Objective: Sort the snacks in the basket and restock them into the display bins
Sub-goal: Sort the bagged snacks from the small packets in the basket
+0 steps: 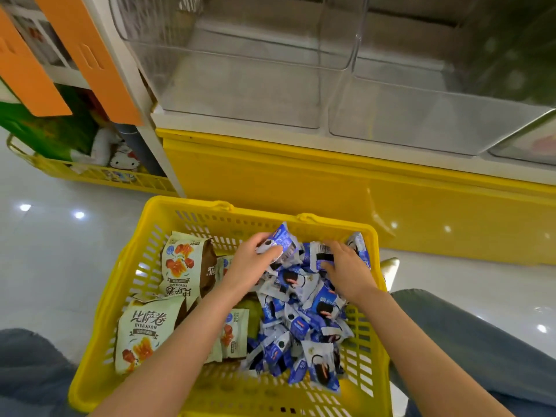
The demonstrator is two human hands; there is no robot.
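Observation:
A yellow plastic basket [168, 236] sits on the floor between my knees. Its right half holds a heap of small blue-and-white snack packets [304, 323]; its left half holds several larger pale green snack bags [144, 332]. My left hand [252, 263] grips a few blue packets [279, 242] lifted at the far side of the heap. My right hand [346, 266] reaches into the heap and grasps a blue packet with a barcode [322, 251]. Two clear display bins, left [240, 94] and right [421, 121], stand above on the shelf.
The bins rest on a white shelf top over a yellow cabinet front [301, 188]. At the left, a yellow wire basket [90, 173] holds plush toys beneath orange panels [99, 55]. Glossy white floor surrounds the basket. My jeans-clad knees frame both sides.

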